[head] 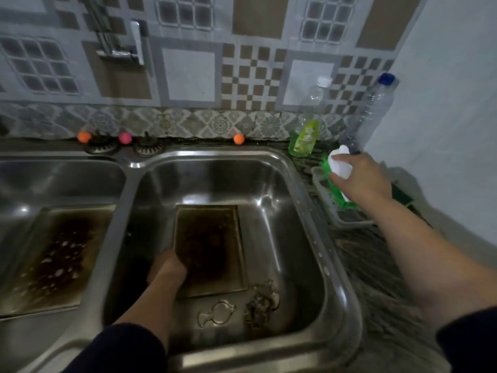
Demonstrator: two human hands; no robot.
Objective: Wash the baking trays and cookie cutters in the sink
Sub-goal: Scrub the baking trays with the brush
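L hand (pixel 168 266) holds burnt baking tray (pixel 209 249) in right sink basin (pixel 295 211), fingers hidden under its edge; R hand (pixel 360 179) grips white-handled green brush (pixel 340 168) over worktop (pixel 376 265); cookie cutters (pixel 236 310) blurry at basin front

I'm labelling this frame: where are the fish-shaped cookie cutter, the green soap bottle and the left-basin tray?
fish-shaped cookie cutter (pixel 216 314), head view, its body.
green soap bottle (pixel 305 140), head view, its label.
left-basin tray (pixel 57 254), head view, its burnt floor.
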